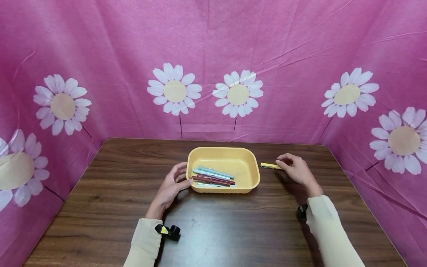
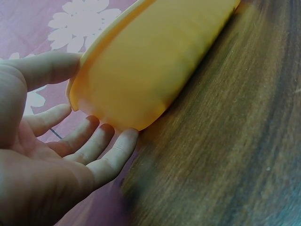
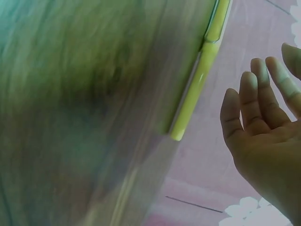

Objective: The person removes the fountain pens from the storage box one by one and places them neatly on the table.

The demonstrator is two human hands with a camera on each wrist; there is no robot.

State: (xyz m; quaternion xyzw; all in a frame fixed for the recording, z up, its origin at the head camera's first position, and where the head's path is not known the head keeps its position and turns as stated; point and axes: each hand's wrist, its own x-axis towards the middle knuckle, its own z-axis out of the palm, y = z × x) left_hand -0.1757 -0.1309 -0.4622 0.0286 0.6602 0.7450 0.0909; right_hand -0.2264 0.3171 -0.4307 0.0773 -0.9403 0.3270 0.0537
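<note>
A yellow plastic basin (image 1: 222, 190) stands on the table with several pens (image 1: 213, 180), light blue and dark red, lying in its left half. My left hand (image 1: 171, 185) holds its left end, thumb over the rim and fingertips against the outer wall (image 2: 136, 70). To the right of the basin lies a yellow pen (image 1: 269, 165) with a wire clip. My right hand (image 1: 297, 170) is beside that pen's right end in the head view. In the right wrist view a gap shows between the loosely bent fingers (image 3: 249, 103) and the yellow pen (image 3: 195, 94).
The brown wood-grain table (image 1: 213, 226) reaches back to a pink cloth (image 1: 213, 37) printed with white daisies, which hangs behind it and along both sides. A small black camera (image 1: 174, 232) is strapped on the left wrist, another (image 1: 301, 211) on the right.
</note>
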